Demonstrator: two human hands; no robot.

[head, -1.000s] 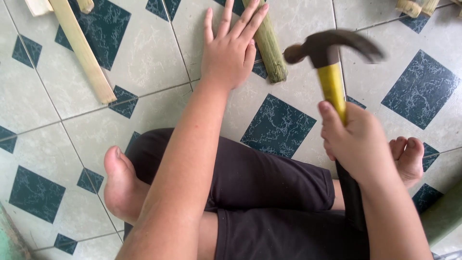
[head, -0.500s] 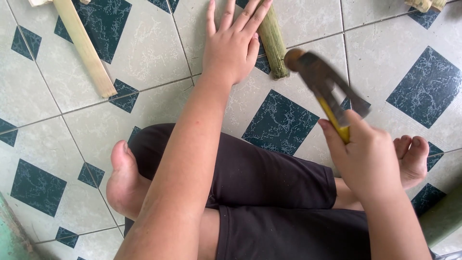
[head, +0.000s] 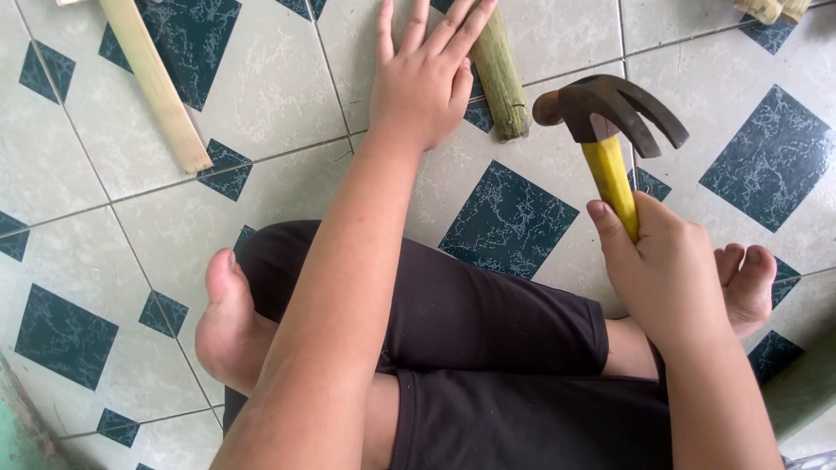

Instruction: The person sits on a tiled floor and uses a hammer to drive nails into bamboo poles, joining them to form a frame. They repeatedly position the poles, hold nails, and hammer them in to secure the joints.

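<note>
Hammer (head: 612,130) in right hand (head: 666,270)

The left hand (head: 422,74) lies flat, palm down, fingers spread forward, its arm stretched straight out. The right hand (head: 666,270) is fisted with thumb up, wrist bent. Legs are crossed, feet bare.

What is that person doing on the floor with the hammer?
A person sits cross-legged on a tiled floor. Their right hand grips a claw hammer by its yellow handle, head raised above the tiles. Their left hand lies flat, fingers spread, touching a greenish bamboo piece. A paler split strip lies off to the left.
</note>
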